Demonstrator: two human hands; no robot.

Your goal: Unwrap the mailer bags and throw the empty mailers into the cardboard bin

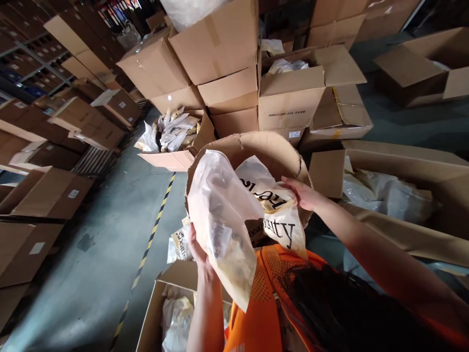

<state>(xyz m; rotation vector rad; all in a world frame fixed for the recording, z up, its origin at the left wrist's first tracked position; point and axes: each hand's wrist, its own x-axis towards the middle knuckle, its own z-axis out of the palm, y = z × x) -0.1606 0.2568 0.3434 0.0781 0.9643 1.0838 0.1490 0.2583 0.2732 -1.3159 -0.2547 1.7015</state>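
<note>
My left hand (198,247) is closed on the edge of a translucent white plastic bag (227,205), with a pale label showing through it. The bag hangs tilted in front of my orange vest. On the other side, my right hand (298,193) pinches a second plastic bag (280,217) printed with large black letters, part of which reads "uty". Both bags are over a round-rimmed cardboard container (252,142), whose inside is mostly hidden behind them. What lies inside the bags cannot be made out.
An open carton (176,159) of packed bags stands ahead on the left. Another open carton (406,156) with bags lies at right, and one (148,313) sits below my left arm. Stacked cartons (220,44) rise ahead. A yellow-black floor stripe (150,244) runs along the left.
</note>
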